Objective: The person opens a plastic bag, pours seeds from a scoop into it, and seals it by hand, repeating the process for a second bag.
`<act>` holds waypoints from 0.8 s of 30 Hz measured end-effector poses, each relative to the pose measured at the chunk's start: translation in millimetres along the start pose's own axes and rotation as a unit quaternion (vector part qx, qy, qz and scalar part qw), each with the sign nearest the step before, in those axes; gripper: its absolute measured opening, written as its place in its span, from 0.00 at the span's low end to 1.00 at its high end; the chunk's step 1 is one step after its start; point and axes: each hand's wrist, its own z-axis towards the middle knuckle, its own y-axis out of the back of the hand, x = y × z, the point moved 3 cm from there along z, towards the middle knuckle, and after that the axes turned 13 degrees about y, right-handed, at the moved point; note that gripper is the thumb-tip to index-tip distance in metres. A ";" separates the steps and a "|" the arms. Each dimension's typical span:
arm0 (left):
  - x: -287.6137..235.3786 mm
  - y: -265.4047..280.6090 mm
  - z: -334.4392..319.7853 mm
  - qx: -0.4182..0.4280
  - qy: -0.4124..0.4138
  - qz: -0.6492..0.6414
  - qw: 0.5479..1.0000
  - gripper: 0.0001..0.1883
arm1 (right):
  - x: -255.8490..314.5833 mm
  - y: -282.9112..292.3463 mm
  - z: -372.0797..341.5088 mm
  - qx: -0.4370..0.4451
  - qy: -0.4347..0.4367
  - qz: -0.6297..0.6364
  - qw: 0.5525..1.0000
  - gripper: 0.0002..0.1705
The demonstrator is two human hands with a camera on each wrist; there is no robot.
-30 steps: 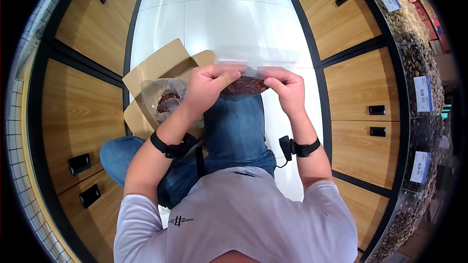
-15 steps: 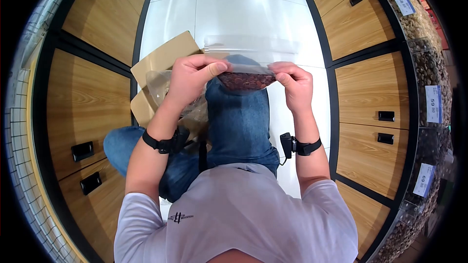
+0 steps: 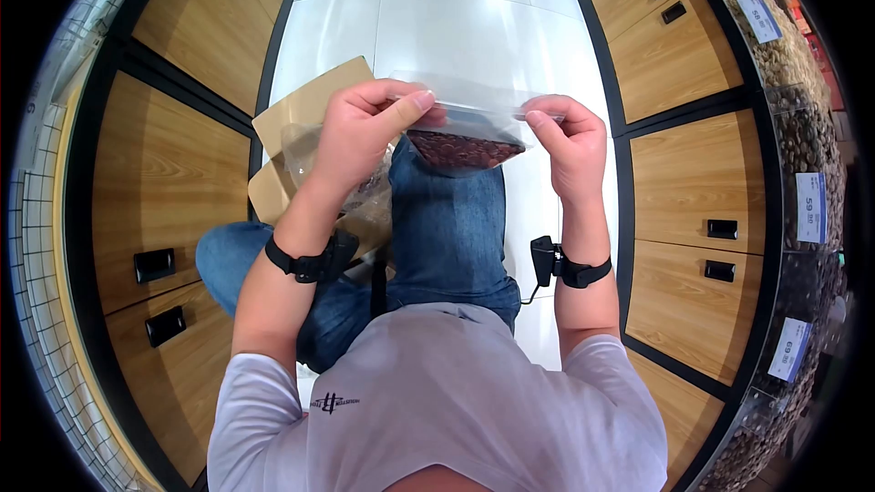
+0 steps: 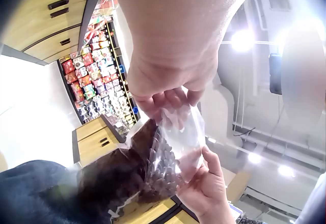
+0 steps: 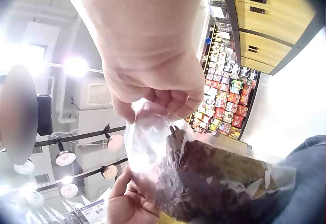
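Observation:
A clear plastic bag (image 3: 465, 148) with dark reddish-brown pieces in its lower part hangs above the person's jeans. The left hand (image 3: 369, 128) pinches its upper left side between thumb and fingers. At the upper right corner, the right hand (image 3: 572, 141) pinches the film near the top edge. Pale, see-through film spans between the two hands. In the left wrist view, the left hand (image 4: 168, 76) grips the crumpled upper film, and the dark pieces (image 4: 163, 173) lie below it. From the right wrist, the right hand (image 5: 158, 86) shows its fingers curled onto the film.
An open cardboard box (image 3: 314, 96) stands on the floor behind the left forearm, with another clear bag (image 3: 298, 148) in it. Wooden cabinets (image 3: 697, 169) line both sides of the aisle. Bins of dry goods with price tags (image 3: 810, 207) run along the right.
The right hand has shifted right and up toward the bag's top edge; the left hand has moved little since half a second ago. The bag now hangs slightly tilted, its contents more visible than at first.

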 end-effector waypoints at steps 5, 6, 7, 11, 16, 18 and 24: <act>1.0 -0.8 -6.0 -0.002 -0.032 0.030 0.999 0.09 | 6.2 -0.2 0.0 0.023 0.039 -0.035 0.998 0.03; -0.6 -2.0 -7.3 -0.004 -0.033 0.029 0.999 0.09 | 7.1 0.2 0.0 0.018 0.056 -0.013 0.998 0.03; -2.8 -4.5 -8.9 0.002 -0.023 0.037 0.999 0.08 | 6.2 1.9 -0.7 0.020 0.057 -0.013 0.998 0.03; 0.2 -0.4 -15.4 -0.006 -0.040 0.078 0.996 0.07 | -2.3 11.6 -4.4 -0.002 0.015 0.032 0.999 0.04; 10.6 12.6 -19.0 -0.019 -0.065 0.025 0.997 0.07 | 5.5 8.3 -2.8 -0.002 0.002 0.033 0.999 0.04; 9.8 12.7 -21.5 -0.020 -0.074 0.018 0.997 0.07 | 17.6 0.7 3.8 0.001 0.016 -0.054 0.998 0.07; 9.2 2.4 -27.4 -0.042 -0.076 0.022 0.996 0.07 | 80.4 -48.0 24.8 0.155 0.242 -0.411 0.865 0.08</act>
